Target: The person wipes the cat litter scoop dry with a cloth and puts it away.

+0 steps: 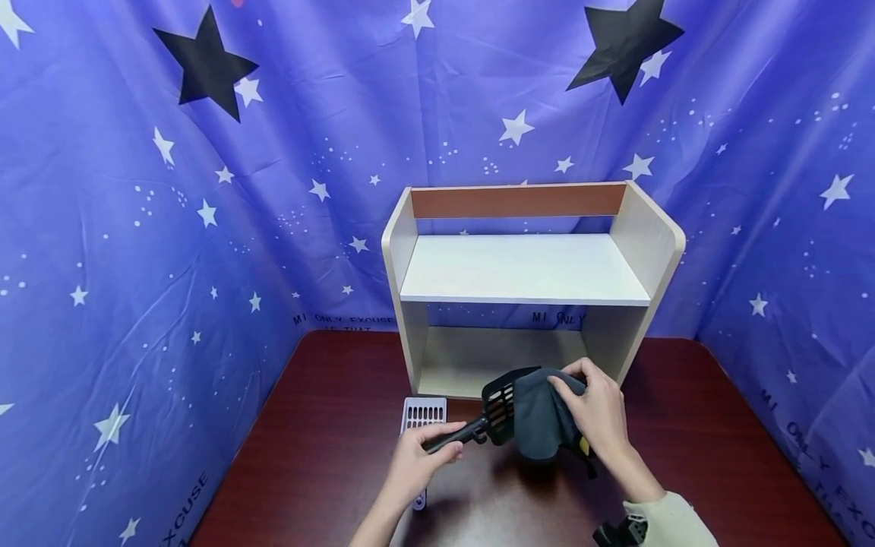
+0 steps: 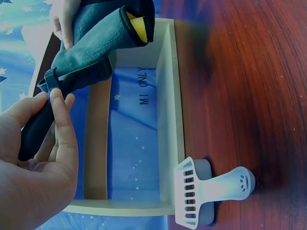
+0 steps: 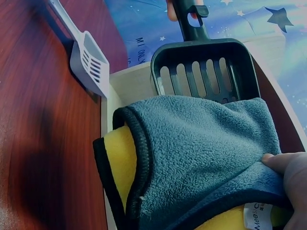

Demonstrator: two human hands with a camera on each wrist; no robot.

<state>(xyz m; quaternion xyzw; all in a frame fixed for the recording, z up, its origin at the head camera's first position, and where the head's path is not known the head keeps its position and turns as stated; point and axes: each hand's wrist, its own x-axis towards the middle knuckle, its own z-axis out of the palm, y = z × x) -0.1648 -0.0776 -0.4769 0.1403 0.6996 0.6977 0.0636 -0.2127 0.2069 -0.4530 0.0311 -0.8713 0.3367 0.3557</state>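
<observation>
My left hand grips the handle of a black slotted litter scoop, holding it up in front of the shelf. A grey cloth with a yellow underside is draped over the far end of the scoop. Between thumb and fingers, my right hand pinches that cloth against the scoop's end. The right wrist view shows the scoop's slots uncovered near the handle, while the cloth hides the rest. Below my left hand, a white slotted scoop lies on the table, partly hidden in the head view.
A small two-tier shelf stands at the back of the dark red-brown table. The white scoop's slotted end sits right by the shelf's front edge. Blue star-patterned curtains surround the table at the back and sides.
</observation>
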